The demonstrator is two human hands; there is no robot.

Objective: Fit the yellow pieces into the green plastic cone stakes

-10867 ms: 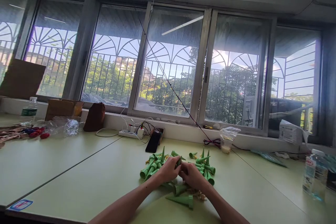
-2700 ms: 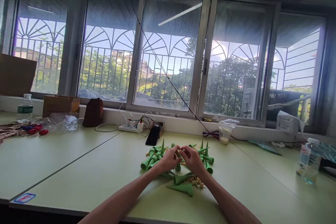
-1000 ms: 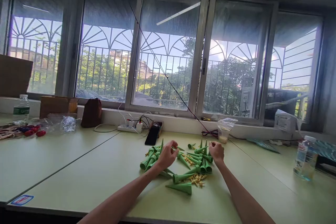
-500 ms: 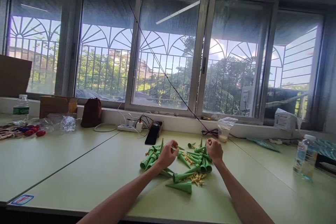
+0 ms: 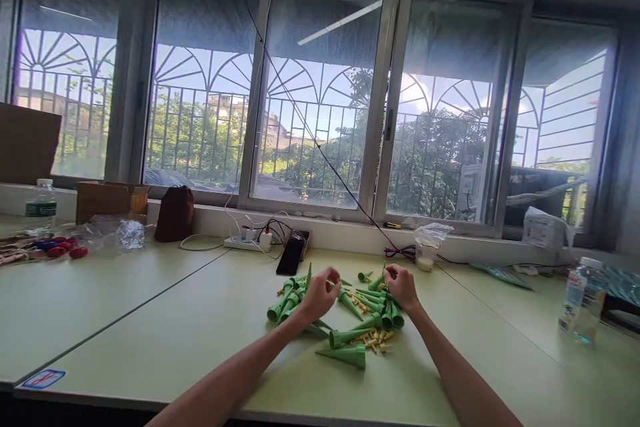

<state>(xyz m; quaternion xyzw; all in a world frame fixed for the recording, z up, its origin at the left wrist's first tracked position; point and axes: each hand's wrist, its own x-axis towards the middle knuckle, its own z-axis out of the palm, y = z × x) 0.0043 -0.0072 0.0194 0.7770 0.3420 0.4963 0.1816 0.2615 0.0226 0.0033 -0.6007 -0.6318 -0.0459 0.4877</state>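
Windows span the wall behind a pale green table. Both forearms run off the bottom edge; a cardboard sheet is cut off at left. A box, a pouch and a phone line the back; a bottle at right partly blocks a dark object, hard to make out. The left hand, fingers curled, and the right hand, fingertips drawn together, each hide some green cones heaped mid-table; I cannot tell whether either grips anything. Yellow pegs lie among the cones, many partly covered.
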